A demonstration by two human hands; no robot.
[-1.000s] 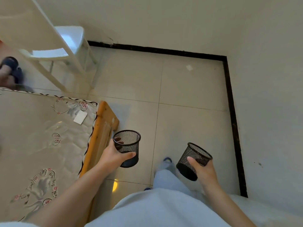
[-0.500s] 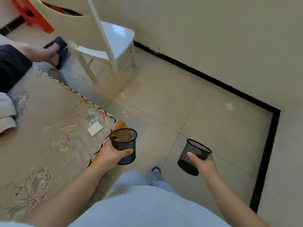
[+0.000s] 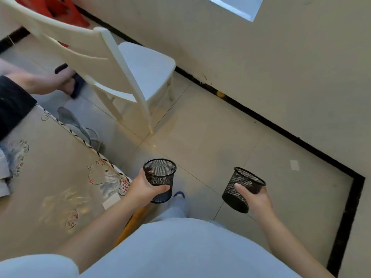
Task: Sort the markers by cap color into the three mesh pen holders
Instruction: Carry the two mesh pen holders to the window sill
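Two black mesh pen holders are carried above the tiled floor. My left hand (image 3: 142, 188) grips one mesh holder (image 3: 161, 175) upright by its side, just past the corner of the table. My right hand (image 3: 256, 199) grips the other mesh holder (image 3: 241, 184), which tilts with its mouth toward the upper right. Both holders look empty. No markers and no third holder are in view.
A table with a beige patterned cloth (image 3: 50, 177) fills the lower left. A white chair (image 3: 124, 77) stands beyond it by the wall. Another person's feet in dark sandals (image 3: 60, 81) and a dark sleeve (image 3: 12, 105) are at the left. Red stool legs (image 3: 66, 13) show at top left.
The view has swung left, bringing the chair, the other person and more of the table into sight. Both hands keep their holders, held about the same distance apart.
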